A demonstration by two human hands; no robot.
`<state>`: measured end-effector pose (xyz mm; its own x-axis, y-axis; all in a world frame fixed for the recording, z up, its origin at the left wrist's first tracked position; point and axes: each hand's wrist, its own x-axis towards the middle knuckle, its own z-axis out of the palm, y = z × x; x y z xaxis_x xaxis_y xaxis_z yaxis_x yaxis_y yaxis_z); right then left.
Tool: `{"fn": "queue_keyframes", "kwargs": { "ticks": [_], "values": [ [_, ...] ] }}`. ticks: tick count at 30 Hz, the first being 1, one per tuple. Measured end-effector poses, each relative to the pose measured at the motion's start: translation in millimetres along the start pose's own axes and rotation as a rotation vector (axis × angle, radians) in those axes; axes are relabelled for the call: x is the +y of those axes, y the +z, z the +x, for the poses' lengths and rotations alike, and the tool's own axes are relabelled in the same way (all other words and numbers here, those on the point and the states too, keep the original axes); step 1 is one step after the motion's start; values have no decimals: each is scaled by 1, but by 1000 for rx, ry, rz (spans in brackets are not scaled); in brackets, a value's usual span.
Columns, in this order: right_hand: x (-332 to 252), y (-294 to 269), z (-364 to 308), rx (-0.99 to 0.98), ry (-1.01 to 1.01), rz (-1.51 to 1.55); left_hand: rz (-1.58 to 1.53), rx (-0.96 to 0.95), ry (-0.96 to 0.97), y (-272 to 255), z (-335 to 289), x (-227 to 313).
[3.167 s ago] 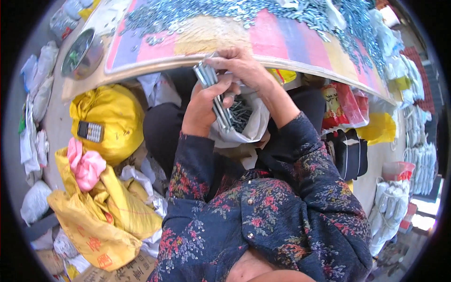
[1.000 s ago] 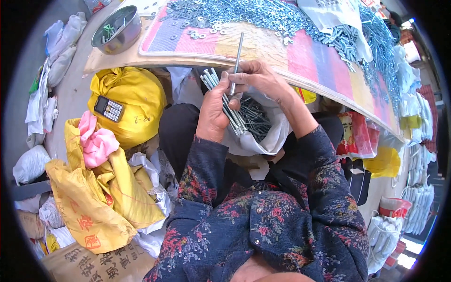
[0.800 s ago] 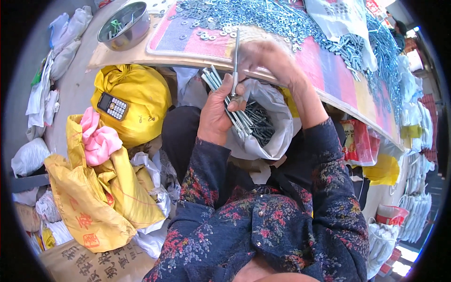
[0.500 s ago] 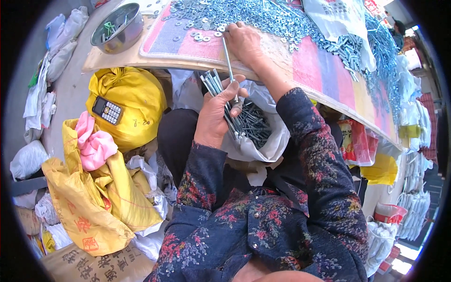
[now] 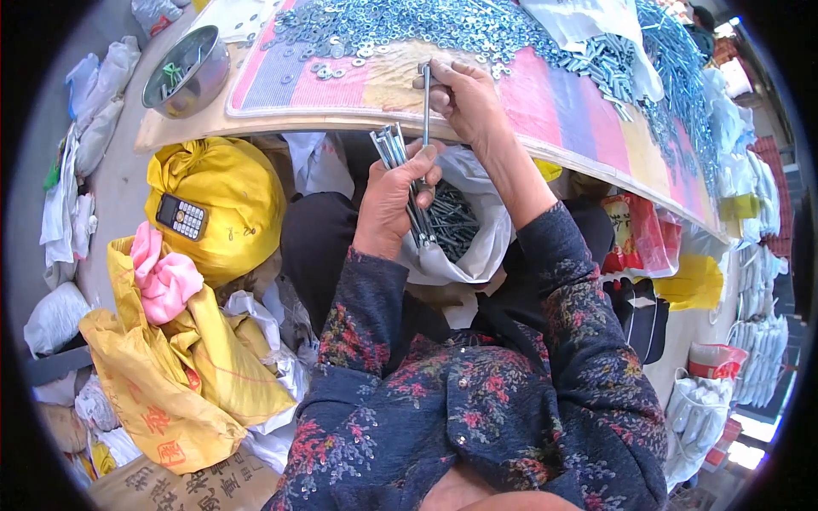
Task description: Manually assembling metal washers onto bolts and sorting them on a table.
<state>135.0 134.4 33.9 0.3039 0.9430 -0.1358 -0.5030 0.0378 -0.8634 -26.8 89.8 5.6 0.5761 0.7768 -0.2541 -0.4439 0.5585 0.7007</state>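
My left hand point(image 5: 389, 204) is closed around a bundle of long metal bolts point(image 5: 392, 145). One bolt point(image 5: 426, 106) stands apart from the bundle, upright between its thumb and fingers. At that bolt's upper end, my right hand point(image 5: 469, 98) pinches a small metal piece that looks like a washer; the fingers partly hide it. Below both hands a white sack point(image 5: 477, 271) gapes, holding many dark bolts point(image 5: 460, 221). Just beyond my right hand, loose washers point(image 5: 341, 64) lie at the near side of a big pile on the striped mat point(image 5: 545, 111).
A steel bowl point(image 5: 200, 89) stands at the table's left corner. Left of my legs, a phone point(image 5: 181, 217) rests on a stuffed yellow bag point(image 5: 247, 187), with pink cloth point(image 5: 166, 281) nearby. More long bolts point(image 5: 682, 94) and a white plastic bag point(image 5: 588, 25) lie at the right.
My right hand has come back from the washers to the upper end of the upright bolt. My left hand still grips the bundle. The view has shifted slightly.
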Motion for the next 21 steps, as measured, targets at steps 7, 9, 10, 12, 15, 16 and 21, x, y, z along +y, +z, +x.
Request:
{"fn": "queue_keyframes", "kwargs": {
  "ticks": [7, 9, 10, 12, 15, 16, 21],
  "values": [
    [-2, 8, -20, -471, -863, -1481, -262, 43, -83, -16, 15, 11],
    [6, 13, -21, -489, -552, -1280, -324, 12, 10, -32, 22, 17],
    [3, 20, -12, -454, -444, -1111, -278, 21, 41, -31, 17, 24],
    [-1, 26, 28, -282, -506, -971, -248, 66, 57, -33, 15, 21],
    [10, 12, 97, -62, -783, -1313, -220, 127, 83, -16, 15, 13],
    [19, 16, 106, 15, -824, -1511, -214, 138, 89, -14, 12, 15],
    [29, 18, 121, 87, -811, -1791, -84, 113, 86, -15, 9, 18]
  ]
}}
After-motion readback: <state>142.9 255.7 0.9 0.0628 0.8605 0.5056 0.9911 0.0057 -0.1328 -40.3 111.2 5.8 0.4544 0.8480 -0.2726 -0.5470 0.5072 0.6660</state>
